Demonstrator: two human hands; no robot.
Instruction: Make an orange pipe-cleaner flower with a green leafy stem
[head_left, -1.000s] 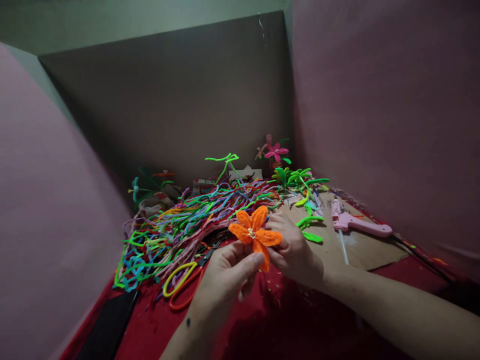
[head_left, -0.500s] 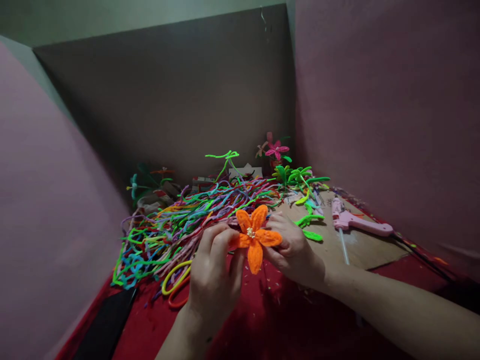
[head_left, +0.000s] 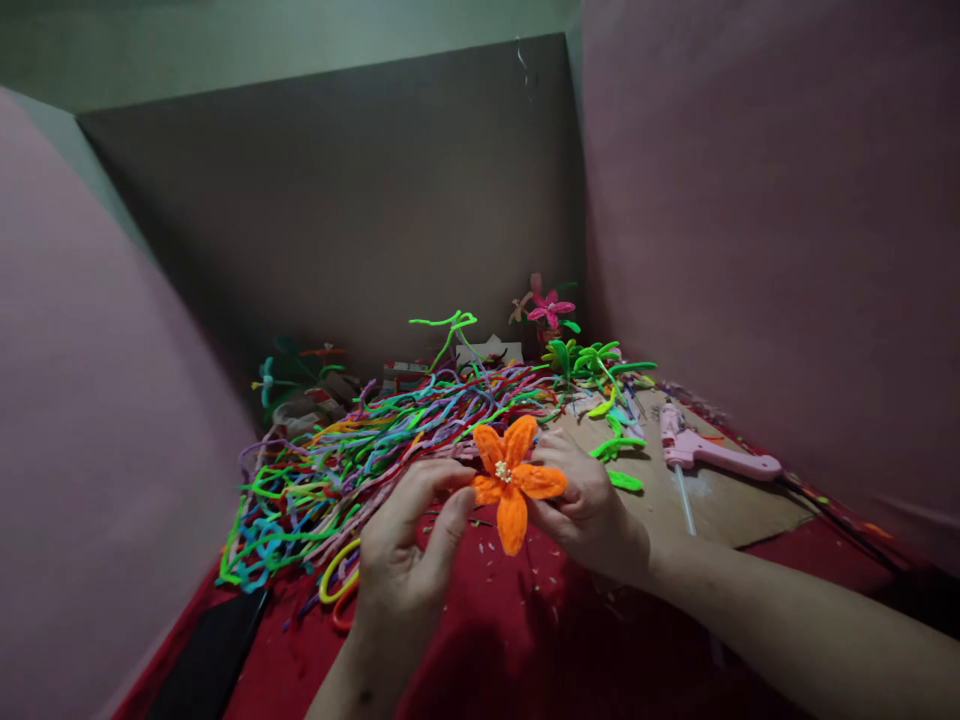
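An orange pipe-cleaner flower (head_left: 513, 515) with five fuzzy petals and a cluster of pale stamens at its centre faces me, held above the red cloth. My left hand (head_left: 409, 545) has its thumb and fingertips closed on the tip of the flower's left petal. From the right, my right hand (head_left: 589, 505) grips the flower behind its right petal; its fingertips and whatever stem they hold are partly hidden. Just behind both hands spreads a big heap of coloured pipe cleaners (head_left: 390, 440).
A pink glue gun (head_left: 720, 455) with a clear glue stick lies on a cardboard sheet (head_left: 735, 505) at right, beside green pipe-cleaner leaves (head_left: 619, 447). Finished pink flowers (head_left: 551, 308) stand at the back. A flat black object (head_left: 206, 655) lies front left. Walls enclose the sides.
My left hand has shifted slightly left, its thumb rising to the left petal's tip. The right hand keeps its hold on the flower. The whole view has tilted slightly.
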